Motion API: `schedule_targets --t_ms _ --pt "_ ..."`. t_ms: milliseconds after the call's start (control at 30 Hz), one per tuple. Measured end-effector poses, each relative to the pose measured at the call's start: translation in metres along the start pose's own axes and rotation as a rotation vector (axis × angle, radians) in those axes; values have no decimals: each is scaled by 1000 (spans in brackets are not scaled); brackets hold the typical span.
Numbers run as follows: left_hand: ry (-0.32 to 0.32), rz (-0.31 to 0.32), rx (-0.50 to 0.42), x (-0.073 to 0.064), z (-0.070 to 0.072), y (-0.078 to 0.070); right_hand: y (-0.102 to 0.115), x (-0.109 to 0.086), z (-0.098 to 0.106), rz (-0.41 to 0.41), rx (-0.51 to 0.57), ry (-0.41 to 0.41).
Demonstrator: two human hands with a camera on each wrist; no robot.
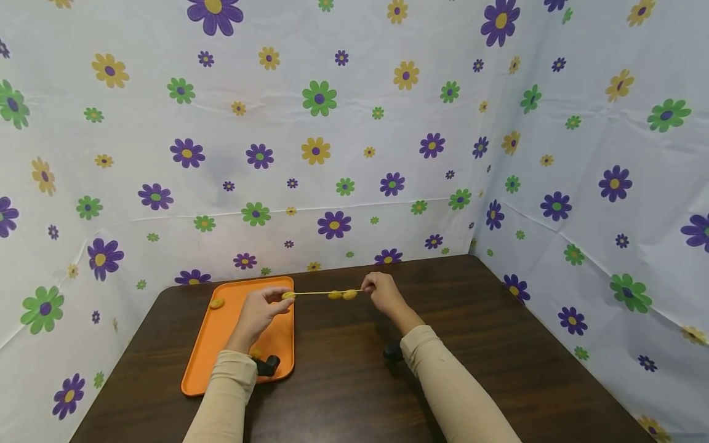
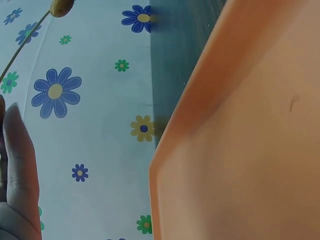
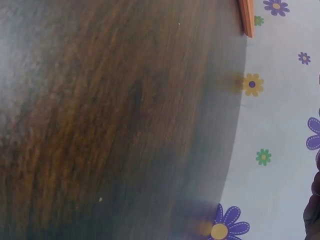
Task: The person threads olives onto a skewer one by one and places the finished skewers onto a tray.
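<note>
A thin wooden skewer (image 1: 312, 293) is held level above the table, with two yellow oval fruits (image 1: 342, 295) threaded on it toward its right side. My left hand (image 1: 260, 312) pinches another yellow fruit (image 1: 288, 296) between thumb and fingers at the skewer's left end. At the opposite end, the fingers of my right hand (image 1: 383, 292) pinch the stick. In the left wrist view, part of the left hand (image 2: 20, 170) shows at the edge, below the stick and a threaded fruit (image 2: 61, 7). Only a sliver of the right hand (image 3: 313, 210) appears in the right wrist view.
An orange tray (image 1: 205, 357) lies on the dark wooden table (image 1: 343, 394) under and beside the left arm. One yellow fruit (image 1: 217, 303) rests at its upper left, another (image 1: 255, 354) near the left wrist. Flower-patterned sheeting (image 1: 360, 123) hangs behind and at the sides.
</note>
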State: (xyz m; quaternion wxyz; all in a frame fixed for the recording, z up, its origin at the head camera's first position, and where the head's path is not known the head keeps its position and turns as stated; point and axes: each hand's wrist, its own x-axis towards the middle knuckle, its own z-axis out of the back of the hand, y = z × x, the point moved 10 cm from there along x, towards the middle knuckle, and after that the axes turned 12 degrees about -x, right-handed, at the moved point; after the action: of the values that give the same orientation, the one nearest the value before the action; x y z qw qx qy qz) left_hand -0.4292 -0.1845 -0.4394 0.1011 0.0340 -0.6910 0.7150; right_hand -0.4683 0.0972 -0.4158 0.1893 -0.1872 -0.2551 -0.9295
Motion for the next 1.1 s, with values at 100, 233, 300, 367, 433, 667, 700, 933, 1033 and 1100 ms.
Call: schedule_targets --t_ms 100,233,300,367,433,667,700,933,1033,1100 --pt "21 -12 0 1 -4 0 0 0 0 0 -7 7" --pt "33 -16 11 0 -7 2 2 0 -2 7 -20 23" --pt "29 -11 18 0 -7 3 3 -1 -3 12 -22 25" --pt "25 0 8 0 -7 4 3 -1 -4 18 -14 23" --pt "11 16 -24 1 -7 6 4 -1 -5 25 -13 22" --pt "-102 60 -204 2 1 14 7 0 -8 41 -7 15" --pt "-116 64 -214 1 2 14 7 0 -8 38 -2 14" --pt "-138 97 -264 3 3 19 6 0 -8 -1 30 21" --pt "-128 101 -254 4 2 21 6 0 -9 -8 26 28" --pt "-117 98 -238 5 1 21 6 0 -9 -8 22 30"
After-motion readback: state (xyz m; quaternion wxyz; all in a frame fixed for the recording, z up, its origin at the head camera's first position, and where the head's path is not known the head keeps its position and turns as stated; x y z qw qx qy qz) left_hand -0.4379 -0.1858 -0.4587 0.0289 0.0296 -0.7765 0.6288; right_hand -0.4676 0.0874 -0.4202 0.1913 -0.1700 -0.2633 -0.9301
